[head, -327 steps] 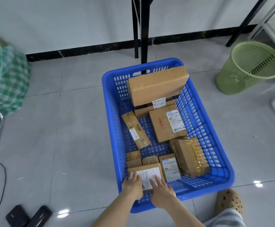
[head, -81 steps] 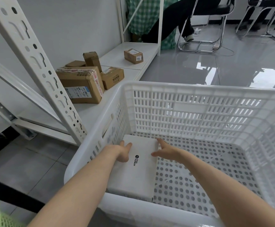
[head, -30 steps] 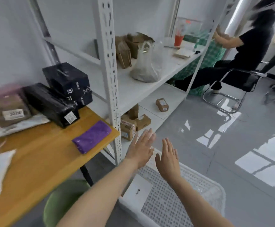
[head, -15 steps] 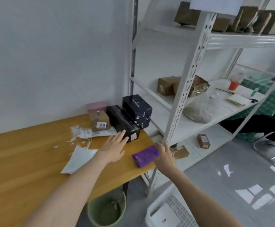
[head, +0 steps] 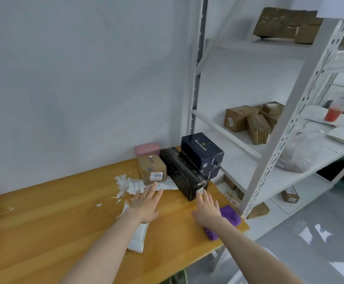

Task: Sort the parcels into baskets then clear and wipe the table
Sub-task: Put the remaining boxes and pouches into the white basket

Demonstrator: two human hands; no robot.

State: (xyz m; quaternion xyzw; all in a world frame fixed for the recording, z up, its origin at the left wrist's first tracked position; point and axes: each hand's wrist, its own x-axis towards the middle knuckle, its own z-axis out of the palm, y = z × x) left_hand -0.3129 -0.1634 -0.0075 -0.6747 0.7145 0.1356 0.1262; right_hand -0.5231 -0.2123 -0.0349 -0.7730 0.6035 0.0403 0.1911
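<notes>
Head view: left hand [head: 146, 204] and right hand [head: 207, 210] were spread, empty; the long black box [head: 184, 177] just beyond the right one probably needed clasping from both sides.

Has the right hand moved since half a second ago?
Yes. The right hand has crossed the purple cloth from its right side to its left, towards the long black box.

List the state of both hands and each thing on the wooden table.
left hand, open, fingers straight, holding nothing.
right hand, open, fingers straight, holding nothing.
brown parcel, closed, on the table.
long black box, closed, lying flat.
dark blue box, closed, atop a lower box.
purple cloth, lying at the table edge.
torn paper, scattered in scraps.
</notes>
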